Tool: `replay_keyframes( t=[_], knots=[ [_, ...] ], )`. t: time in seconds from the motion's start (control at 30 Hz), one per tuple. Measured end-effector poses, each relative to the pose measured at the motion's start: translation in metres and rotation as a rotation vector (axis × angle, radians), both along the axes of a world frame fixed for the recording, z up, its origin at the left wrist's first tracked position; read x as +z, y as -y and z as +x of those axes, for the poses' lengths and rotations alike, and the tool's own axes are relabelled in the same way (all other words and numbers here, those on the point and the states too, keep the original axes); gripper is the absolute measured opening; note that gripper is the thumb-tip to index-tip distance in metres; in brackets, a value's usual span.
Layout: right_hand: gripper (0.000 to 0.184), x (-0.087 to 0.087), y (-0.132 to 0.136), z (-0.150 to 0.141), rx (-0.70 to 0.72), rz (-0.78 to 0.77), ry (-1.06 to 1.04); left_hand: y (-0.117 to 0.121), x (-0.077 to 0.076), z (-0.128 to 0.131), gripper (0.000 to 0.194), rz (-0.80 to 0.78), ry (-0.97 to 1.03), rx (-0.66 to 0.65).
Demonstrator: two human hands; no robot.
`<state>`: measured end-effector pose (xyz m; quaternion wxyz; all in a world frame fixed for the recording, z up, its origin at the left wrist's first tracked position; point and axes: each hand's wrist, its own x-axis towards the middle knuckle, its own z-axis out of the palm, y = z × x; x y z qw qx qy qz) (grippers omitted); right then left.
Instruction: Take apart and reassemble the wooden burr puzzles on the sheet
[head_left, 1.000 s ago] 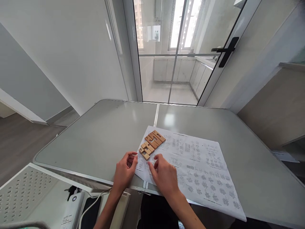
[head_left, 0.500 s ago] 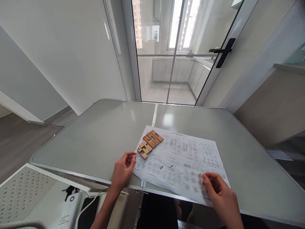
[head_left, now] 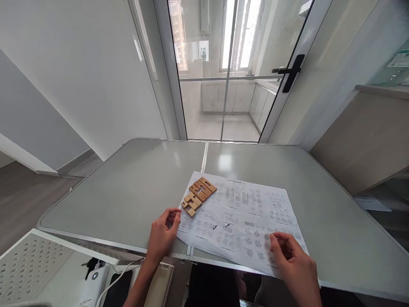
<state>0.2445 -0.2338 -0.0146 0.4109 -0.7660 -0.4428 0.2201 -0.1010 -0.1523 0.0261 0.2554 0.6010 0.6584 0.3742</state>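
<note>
A sheet of white paper (head_left: 236, 251) with several rows of small printed figures lies across the table's middle. On its left part rests a group of flat wooden number-shaped pieces (head_left: 200, 192), fitted closely together, lighter ones at the near end and browner ones beyond. My left hand (head_left: 163, 232) is beside the paper's left edge, just short of the wooden pieces, fingers curled in toward the thumb with nothing visible in them. Over the paper's near right corner, my right hand (head_left: 294, 261) has its thumb and index fingertips together; no object shows between them.
The grey folding table (head_left: 143, 183) has a metal seam down its middle. At lower left, a white perforated tray (head_left: 35, 264) holds a white power bank (head_left: 94, 283), a black phone (head_left: 119, 288) and a cable. A glass door (head_left: 236, 98) stands beyond the table.
The view has tilted up slightly and shifted to the right. Both hands keep nearly the same pose, and the wooden pieces stay where they were on the paper.
</note>
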Motion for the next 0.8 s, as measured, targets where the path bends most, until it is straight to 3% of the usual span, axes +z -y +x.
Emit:
replay_keyframes(
  t=[0.8],
  knots=[
    [0.045,-0.001,-0.007,0.007,-0.039,-0.063,-0.001,-0.003,-0.011,-0.007,0.038,0.006,-0.012,-0.033]
  ],
)
